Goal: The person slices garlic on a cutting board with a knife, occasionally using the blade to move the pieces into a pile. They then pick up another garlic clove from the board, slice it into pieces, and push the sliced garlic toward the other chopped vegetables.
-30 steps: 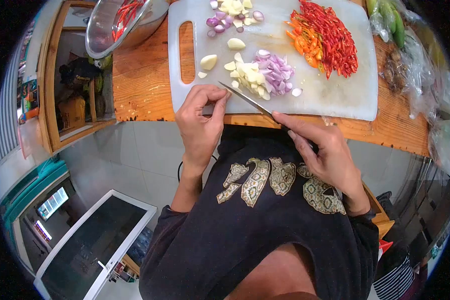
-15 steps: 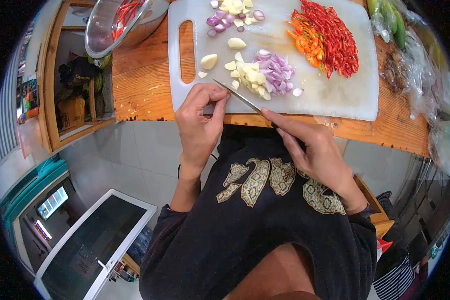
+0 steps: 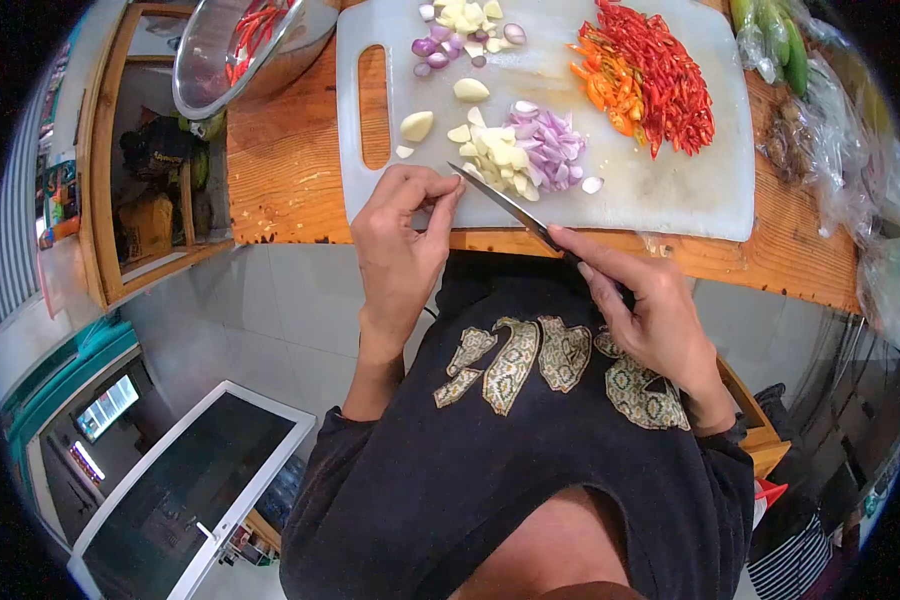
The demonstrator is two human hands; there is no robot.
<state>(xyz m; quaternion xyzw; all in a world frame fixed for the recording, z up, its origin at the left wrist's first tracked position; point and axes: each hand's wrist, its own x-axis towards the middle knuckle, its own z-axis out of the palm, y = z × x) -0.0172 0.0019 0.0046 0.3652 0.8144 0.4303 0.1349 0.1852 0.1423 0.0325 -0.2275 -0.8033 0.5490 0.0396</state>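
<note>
My right hand (image 3: 635, 300) is wrapped round the dark handle of a knife (image 3: 510, 207), whose blade points up and left over the near edge of the white cutting board (image 3: 670, 205). My left hand (image 3: 405, 235) pinches something small and pale at the blade's tip, mostly hidden by the fingers. Just beyond the blade lie sliced garlic (image 3: 495, 155) and sliced shallots (image 3: 547, 145). Whole garlic cloves (image 3: 417, 126) rest left of them. Farther back is a group of small shallots (image 3: 438, 42) and garlic. Chopped red chilies (image 3: 675, 85) and orange chilies (image 3: 610, 88) cover the board's right part.
A metal bowl (image 3: 202, 60) holding red chilies stands at the back left of the wooden table (image 3: 285, 170). Plastic bags (image 3: 835, 130) and green vegetables (image 3: 796, 60) lie along the right side. A white-framed door or panel (image 3: 195, 480) is at the lower left.
My right hand has moved slightly right and down with the knife, and the blade tip has shifted right. My left hand still holds its pinch in nearly the same place.
</note>
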